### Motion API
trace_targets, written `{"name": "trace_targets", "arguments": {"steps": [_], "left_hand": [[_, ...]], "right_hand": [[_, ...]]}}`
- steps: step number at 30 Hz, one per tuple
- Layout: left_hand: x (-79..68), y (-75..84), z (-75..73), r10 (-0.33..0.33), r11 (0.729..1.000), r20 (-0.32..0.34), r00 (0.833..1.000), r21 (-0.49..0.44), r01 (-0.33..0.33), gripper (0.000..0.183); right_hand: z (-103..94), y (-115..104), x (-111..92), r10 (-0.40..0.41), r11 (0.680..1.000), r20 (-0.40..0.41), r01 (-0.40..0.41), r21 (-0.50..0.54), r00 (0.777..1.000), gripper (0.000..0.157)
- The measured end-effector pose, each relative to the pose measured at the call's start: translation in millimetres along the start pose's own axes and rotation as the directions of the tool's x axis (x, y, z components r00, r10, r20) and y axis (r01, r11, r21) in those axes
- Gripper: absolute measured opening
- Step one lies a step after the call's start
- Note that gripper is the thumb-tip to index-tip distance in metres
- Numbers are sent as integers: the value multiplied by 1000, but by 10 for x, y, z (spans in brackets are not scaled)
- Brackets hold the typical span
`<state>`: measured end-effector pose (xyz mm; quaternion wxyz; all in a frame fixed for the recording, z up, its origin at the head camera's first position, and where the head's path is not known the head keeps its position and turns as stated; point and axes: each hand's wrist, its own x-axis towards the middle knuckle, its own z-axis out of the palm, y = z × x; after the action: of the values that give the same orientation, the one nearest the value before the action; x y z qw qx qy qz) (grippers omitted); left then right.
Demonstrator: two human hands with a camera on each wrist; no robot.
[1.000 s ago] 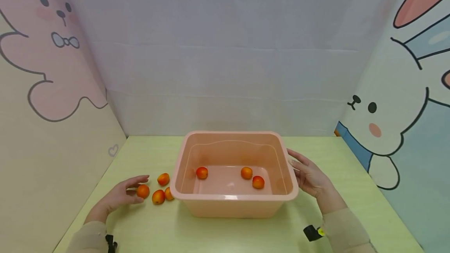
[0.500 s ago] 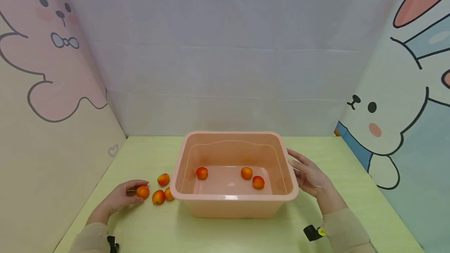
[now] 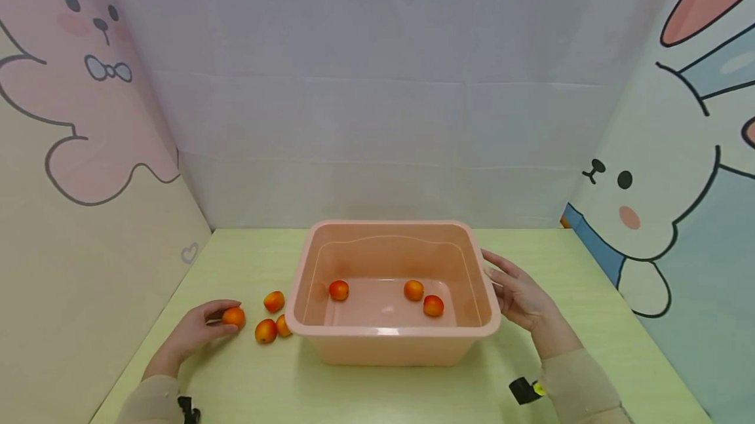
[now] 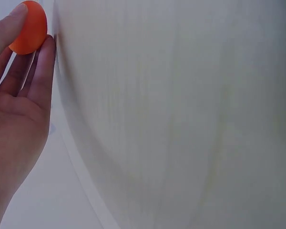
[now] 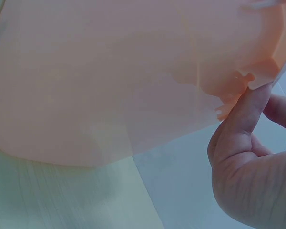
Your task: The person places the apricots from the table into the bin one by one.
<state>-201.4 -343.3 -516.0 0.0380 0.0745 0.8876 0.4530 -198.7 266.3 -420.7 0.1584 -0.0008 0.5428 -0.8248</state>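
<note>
Between thumb and fingers, my left hand (image 3: 197,332) pinches a small smooth orange-red fruit (image 3: 234,317), left of the other loose fruits. In the left wrist view this fruit (image 4: 31,28) is oval, with the thumb across its near side. My right hand (image 3: 522,299) touches the right side of a pink plastic tub (image 3: 392,348), its fingers just below the rim. The right wrist view shows a fingertip (image 5: 257,93) against the underside of the tub's rim (image 5: 271,62). Three fruits lie inside the tub, one of them a red-orange fruit (image 3: 433,306) at the right.
Left of the tub lie three more fruits: one at the back (image 3: 274,301), a front fruit (image 3: 266,331), and another fruit (image 3: 283,326) partly hidden by the tub's corner. The pale yellow table (image 3: 248,260) meets a white backdrop and cartoon-printed side walls.
My left fingers have come together on the fruit and drawn it slightly to the left, away from the other loose fruits. The right hand and the tub have stayed still.
</note>
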Motion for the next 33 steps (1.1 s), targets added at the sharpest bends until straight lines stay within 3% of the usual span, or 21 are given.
{"name": "trace_targets", "arguments": {"steps": [10, 20, 33], "left_hand": [[9, 59, -61, -28, 1000, -47, 999, -1, 28, 53], [110, 304, -141, 77, 996, -64, 995, -41, -80, 51], [254, 679, -236, 158, 986, -53, 986, -43, -161, 49]], "right_hand": [[14, -11, -14, 8, 1000, -15, -8, -11, 1000, 24], [13, -15, -14, -4, 1000, 7, 4, 3, 1000, 25], [9, -7, -7, -12, 1000, 27, 12, 17, 1000, 26]]}}
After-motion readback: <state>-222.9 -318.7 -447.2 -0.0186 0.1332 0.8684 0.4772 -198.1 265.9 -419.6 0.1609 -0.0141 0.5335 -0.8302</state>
